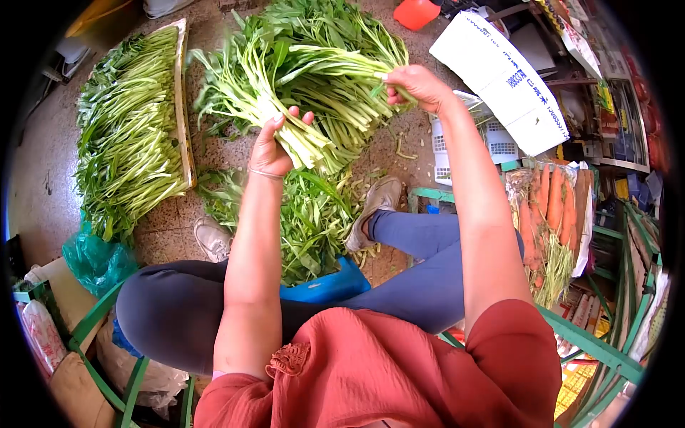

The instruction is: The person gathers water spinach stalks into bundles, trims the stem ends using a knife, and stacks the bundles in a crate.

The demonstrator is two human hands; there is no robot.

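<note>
My left hand (275,146) is wrapped round a bunch of long-stemmed greens (264,85), its pale cut ends pointing down toward me. Up and to the right, my right hand (414,87) pinches the ends of a few more stems (335,63), whose leafy part reaches left over the bunch. Beneath both hands a large heap of the same greens (357,118) lies on the floor. Loose leaves and trimmings (314,228) are piled between my shoes, by a blue container (332,284).
Rows of greens (132,135) fill a flat tray at the left. A teal plastic bag (96,260) sits below it. At the right are a white box (503,78), white baskets (441,153), carrots (549,207) and green metal frames (592,342). A red object (416,13) stands at the top.
</note>
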